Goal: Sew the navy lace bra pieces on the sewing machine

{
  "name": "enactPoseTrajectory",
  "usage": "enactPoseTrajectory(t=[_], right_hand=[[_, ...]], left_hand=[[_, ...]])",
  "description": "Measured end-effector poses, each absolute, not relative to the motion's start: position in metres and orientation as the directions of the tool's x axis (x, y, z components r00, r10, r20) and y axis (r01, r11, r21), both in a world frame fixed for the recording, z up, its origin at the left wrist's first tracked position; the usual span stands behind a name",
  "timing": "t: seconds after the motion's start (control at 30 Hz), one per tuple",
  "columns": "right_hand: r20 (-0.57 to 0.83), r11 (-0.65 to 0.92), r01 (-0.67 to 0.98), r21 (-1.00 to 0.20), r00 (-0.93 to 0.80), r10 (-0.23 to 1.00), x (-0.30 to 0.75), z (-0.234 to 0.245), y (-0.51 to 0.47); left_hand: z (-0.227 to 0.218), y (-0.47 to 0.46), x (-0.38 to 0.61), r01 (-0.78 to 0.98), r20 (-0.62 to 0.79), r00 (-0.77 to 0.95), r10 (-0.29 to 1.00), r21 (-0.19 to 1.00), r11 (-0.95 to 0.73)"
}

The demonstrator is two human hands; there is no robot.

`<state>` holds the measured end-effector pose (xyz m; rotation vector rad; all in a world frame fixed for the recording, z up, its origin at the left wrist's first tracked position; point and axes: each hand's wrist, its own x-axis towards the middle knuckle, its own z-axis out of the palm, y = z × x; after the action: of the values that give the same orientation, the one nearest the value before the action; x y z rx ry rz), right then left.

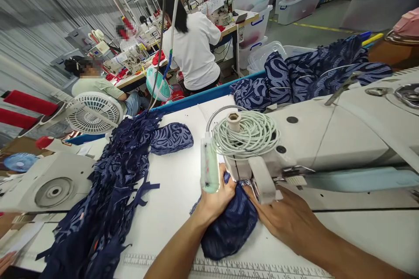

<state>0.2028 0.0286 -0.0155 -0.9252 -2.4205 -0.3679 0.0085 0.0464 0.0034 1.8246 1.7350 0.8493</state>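
Note:
My left hand (216, 198) pinches a navy patterned fabric piece (229, 226) and holds it up to the needle area of the white sewing machine (327, 139). From the right, my right hand (288, 218) presses on the same piece beside the presser foot, its fingertips hidden behind the machine head. The cloth bunches on the white table (176, 192) between both hands. A lamp tube (209, 168) hangs just above my left hand.
A long heap of navy fabric pieces (111, 200) lies on the left of the table, another pile (310, 74) behind the machine. A coil of white cord (248, 135) sits on the machine head. A white fan (93, 113) stands left. Two people sew at benches beyond.

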Motion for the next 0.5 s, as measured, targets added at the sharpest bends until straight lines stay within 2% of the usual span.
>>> enactPoseTrajectory(t=[0.13, 0.3, 0.5], right_hand=[[0.678, 0.734, 0.675, 0.068, -0.571, 0.462, 0.211, -0.008, 0.036], [0.704, 0.686, 0.727, -0.031, -0.472, 0.531, 0.220, -0.008, 0.040], [0.787, 0.720, 0.684, -0.120, -0.377, 0.489, 0.219, -0.008, 0.048]], left_hand=[[0.000, 0.048, 0.007, 0.744, 0.100, 0.008, 0.995, 0.664, -0.073], [0.002, 0.048, 0.008, 0.803, 0.077, -0.017, 0.997, 0.595, -0.033], [-0.001, 0.052, 0.008, 0.820, 0.074, -0.021, 0.997, 0.572, -0.025]])
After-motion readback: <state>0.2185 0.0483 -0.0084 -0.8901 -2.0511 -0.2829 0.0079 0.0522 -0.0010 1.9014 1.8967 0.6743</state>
